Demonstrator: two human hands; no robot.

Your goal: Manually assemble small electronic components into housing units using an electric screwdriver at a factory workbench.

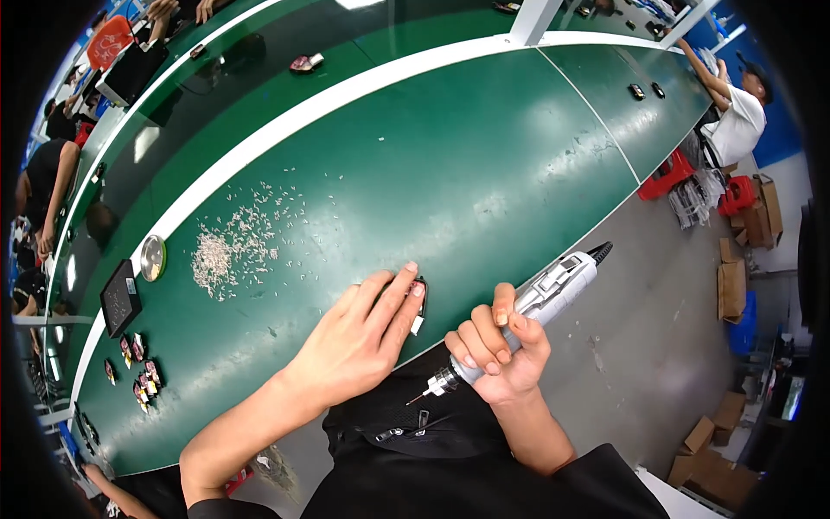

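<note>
My right hand (506, 355) is wrapped round a grey electric screwdriver (553, 290). Its thin bit points down and left, past the table's near edge, and touches nothing. My left hand (359, 333) lies palm down on the green table (450, 199) with its fingers stretched out. Under and beside the fingertips is a small dark and reddish part (423, 298) with a white tab at its near end; the fingers cover most of it. The left thumb is hidden.
A heap of tiny pale pieces (212, 259) spreads across the table at left. Beyond it are a round dish (153, 258) and a black tray (120, 298). Several small dark and pink parts (147, 385) lie nearer. Other people work around the line; cardboard boxes (709, 450) stand at right.
</note>
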